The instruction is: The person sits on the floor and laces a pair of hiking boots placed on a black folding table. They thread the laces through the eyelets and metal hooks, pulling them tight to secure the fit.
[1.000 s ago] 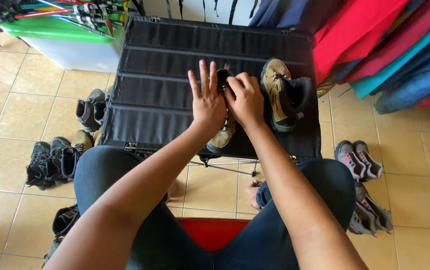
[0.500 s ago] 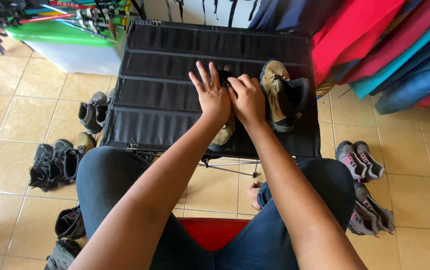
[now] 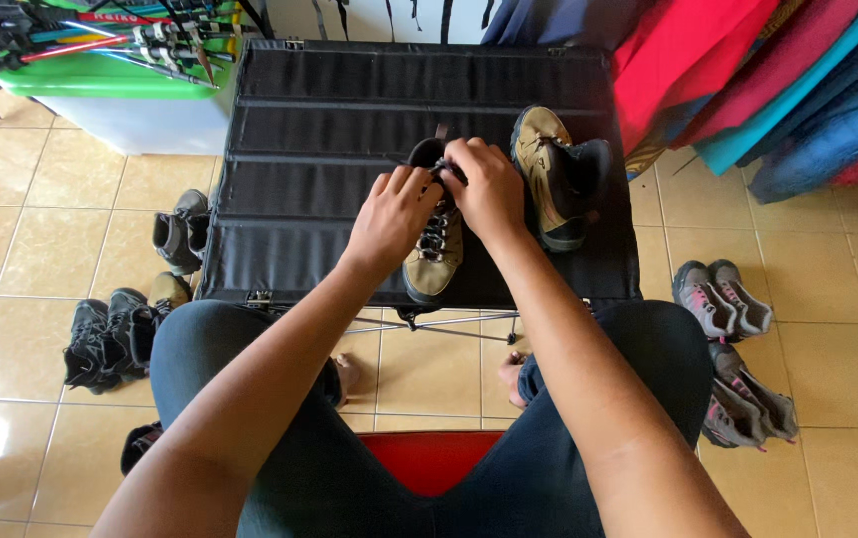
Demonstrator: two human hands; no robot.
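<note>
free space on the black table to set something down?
Bare: the black table's left half, left of the left hand, and the back strip beyond both boots. Crowded: centre, where both hands work the laced boot, and right, where the second boot lies on its side.

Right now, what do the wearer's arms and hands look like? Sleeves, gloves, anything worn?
Both arms are bare as far up as the head view shows, with no sleeve visible. The left hand and right hand are ungloved; no ring, watch or wristband is visible. Below the arms, the legs wear dark blue-grey trousers.
</note>
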